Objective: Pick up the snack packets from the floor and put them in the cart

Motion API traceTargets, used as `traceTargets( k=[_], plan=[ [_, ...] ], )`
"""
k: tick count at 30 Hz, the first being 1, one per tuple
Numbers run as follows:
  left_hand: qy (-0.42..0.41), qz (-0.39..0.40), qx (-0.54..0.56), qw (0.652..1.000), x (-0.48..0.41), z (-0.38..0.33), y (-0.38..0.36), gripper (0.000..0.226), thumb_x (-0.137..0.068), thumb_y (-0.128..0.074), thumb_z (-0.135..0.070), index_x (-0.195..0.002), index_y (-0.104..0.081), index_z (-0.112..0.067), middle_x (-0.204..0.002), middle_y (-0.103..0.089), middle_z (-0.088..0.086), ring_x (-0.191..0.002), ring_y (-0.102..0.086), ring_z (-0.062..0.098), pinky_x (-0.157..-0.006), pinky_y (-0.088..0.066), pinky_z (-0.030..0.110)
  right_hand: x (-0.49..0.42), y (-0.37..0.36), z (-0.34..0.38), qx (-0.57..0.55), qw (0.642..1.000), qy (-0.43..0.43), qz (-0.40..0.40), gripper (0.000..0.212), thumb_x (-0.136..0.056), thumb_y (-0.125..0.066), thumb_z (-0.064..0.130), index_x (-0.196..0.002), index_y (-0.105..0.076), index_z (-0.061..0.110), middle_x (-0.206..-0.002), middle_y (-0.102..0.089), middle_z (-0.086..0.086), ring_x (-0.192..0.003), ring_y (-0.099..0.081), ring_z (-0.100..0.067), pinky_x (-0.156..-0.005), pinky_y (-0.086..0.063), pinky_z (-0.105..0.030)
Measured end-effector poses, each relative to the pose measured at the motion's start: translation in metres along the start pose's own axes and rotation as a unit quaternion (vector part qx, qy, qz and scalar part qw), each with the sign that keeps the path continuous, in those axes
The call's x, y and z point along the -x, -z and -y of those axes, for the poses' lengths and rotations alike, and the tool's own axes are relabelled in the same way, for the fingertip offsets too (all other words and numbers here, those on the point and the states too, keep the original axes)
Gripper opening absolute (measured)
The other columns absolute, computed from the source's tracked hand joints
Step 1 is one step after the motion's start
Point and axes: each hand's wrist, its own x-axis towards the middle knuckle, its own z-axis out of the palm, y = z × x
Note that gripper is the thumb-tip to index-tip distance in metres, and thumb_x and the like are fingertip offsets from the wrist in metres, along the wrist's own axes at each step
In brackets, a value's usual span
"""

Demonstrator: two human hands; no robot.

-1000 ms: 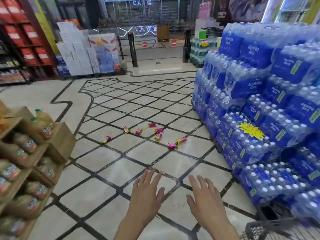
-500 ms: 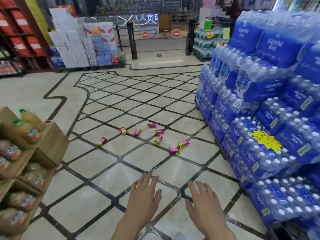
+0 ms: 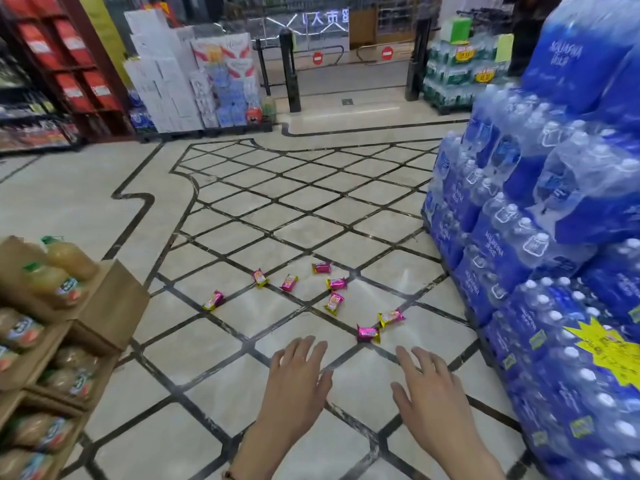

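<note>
Left hand (image 3: 298, 379): at 6 o'clock in the view, palm down above the floor, fingers spread and relaxed, holding nothing.
Right hand (image 3: 429, 386): just beside it at 5 o'clock, also palm down, fingers loose and empty.
Floor (image 3: 214, 393): pale tiles crossed by dark diagonal lines.
Nearest packet (image 3: 369, 333): pink and yellow, lay on a dark line at 11 o'clock from the right hand, near the fingertips but apart from them.
Second packet (image 3: 391, 317): just beyond the nearest, at its 1 o'clock, close beside it.
Other packets (image 3: 334, 303): six more lay scattered on the tiles farther out, spreading toward 10 o'clock, the last one (image 3: 213, 300) well apart from the rest.
Juice boxes (image 3: 104, 306): open cardboard trays of bottles, stacked at 8 o'clock.
Water packs (image 3: 554, 271): blue shrink-wrapped bottles piled high at 3 o'clock, with a yellow star label low down.
White cartons (image 3: 162, 71): stacked far off at 11 o'clock.
Gates (image 3: 346, 53): far at 12 o'clock, bearing red no-entry signs.
</note>
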Motion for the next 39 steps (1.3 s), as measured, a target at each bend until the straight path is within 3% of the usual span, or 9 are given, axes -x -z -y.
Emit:
traceTargets(
  k=[4,8,10,16,21,25,28,32,39],
  plan=[
    [0.009,-0.004,-0.004,1.0,-0.078,0.015,-0.017,0.043,-0.095,-0.052,-0.041,-0.136,-0.056,-0.027,-0.141,-0.056,-0.003,-0.131,-0.052,0.024,-0.102,-0.045,0.046,-0.07,-0.009,-0.014,-0.007,1.0,-0.016,0.016,0.073,-0.062,-0.088,0.036,-0.127,-0.056,0.025,-0.11,-0.067,-0.002,-0.099,-0.065,-0.03,-0.06,-0.057,-0.042],
    [0.031,0.0,0.027,0.999,-0.169,0.031,-0.032,0.051,-0.101,-0.044,-0.041,-0.15,-0.04,-0.03,-0.151,-0.045,-0.007,-0.14,-0.04,0.02,-0.109,-0.037,0.041,-0.149,-0.018,-0.026,0.004,0.999,-0.038,0.029,0.078,-0.067,-0.085,0.037,-0.137,-0.053,0.026,-0.116,-0.067,-0.001,-0.103,-0.065,-0.029,-0.063,-0.057,-0.041],
    [0.009,0.005,0.035,0.999,-0.214,0.041,-0.031,0.054,-0.094,-0.05,-0.043,-0.146,-0.046,-0.028,-0.144,-0.055,-0.003,-0.13,-0.052,0.024,-0.1,-0.047,0.044,-0.189,-0.02,-0.033,0.005,0.999,-0.043,0.031,0.079,-0.07,-0.083,0.037,-0.141,-0.05,0.026,-0.118,-0.067,-0.002,-0.105,-0.064,-0.03,-0.063,-0.057,-0.041],
    [-0.046,0.033,-0.006,0.998,-0.346,0.071,-0.019,0.058,-0.088,-0.054,-0.044,-0.144,-0.049,-0.027,-0.144,-0.055,0.0,-0.124,-0.056,0.027,-0.093,-0.05,0.044,-0.303,-0.009,-0.045,-0.026,0.996,-0.087,-0.003,0.07,-0.092,-0.059,0.038,-0.155,-0.03,0.028,-0.139,-0.053,0.001,-0.127,-0.049,-0.025,-0.084,-0.055,-0.041],
    [-0.055,0.039,-0.027,0.997,-0.43,0.077,-0.022,0.055,-0.089,-0.056,-0.041,-0.142,-0.047,-0.028,-0.145,-0.052,-0.001,-0.127,-0.052,0.025,-0.094,-0.049,0.042,-0.381,-0.012,-0.065,-0.044,0.995,-0.094,0.007,0.063,-0.093,-0.06,0.036,-0.151,-0.038,0.024,-0.139,-0.054,-0.002,-0.127,-0.049,-0.027,-0.088,-0.055,-0.042],
    [-0.039,0.041,-0.034,0.998,-0.487,0.07,-0.047,0.061,-0.091,-0.059,-0.04,-0.149,-0.042,-0.026,-0.153,-0.045,0.002,-0.131,-0.05,0.028,-0.096,-0.049,0.044,-0.443,-0.031,-0.094,-0.042,0.995,-0.081,0.041,0.062,-0.083,-0.072,0.03,-0.14,-0.049,0.02,-0.128,-0.06,-0.003,-0.115,-0.056,-0.029,-0.071,-0.057,-0.042],
    [-0.026,0.053,-0.035,0.998,-0.526,0.061,-0.066,0.063,-0.091,-0.06,-0.039,-0.15,-0.041,-0.026,-0.156,-0.041,0.002,-0.13,-0.05,0.028,-0.093,-0.05,0.043,-0.491,-0.046,-0.118,-0.04,0.995,-0.063,0.061,0.062,-0.081,-0.073,0.029,-0.138,-0.051,0.02,-0.124,-0.061,-0.004,-0.111,-0.057,-0.03,-0.067,-0.056,-0.042],
    [0.005,0.057,-0.019,0.998,-0.578,0.059,-0.101,0.059,-0.096,-0.043,-0.046,-0.152,-0.039,-0.027,-0.16,-0.035,-0.004,-0.136,-0.046,0.027,-0.097,-0.049,0.044,-0.554,-0.07,-0.149,-0.046,0.996,-0.034,0.069,0.06,-0.085,-0.068,0.029,-0.142,-0.048,0.022,-0.129,-0.059,-0.005,-0.115,-0.055,-0.029,-0.071,-0.056,-0.042],
    [0.036,0.073,-0.013,0.997,-0.667,0.081,-0.221,0.06,-0.097,-0.04,-0.046,-0.153,-0.036,-0.027,-0.162,-0.033,-0.003,-0.139,-0.041,0.029,-0.101,-0.044,0.049,-0.651,-0.17,-0.208,-0.027,0.997,0.003,0.069,0.055,-0.089,-0.063,0.026,-0.142,-0.049,0.015,-0.135,-0.054,-0.011,-0.121,-0.05,-0.034,-0.076,-0.054,-0.046]
  ],
)
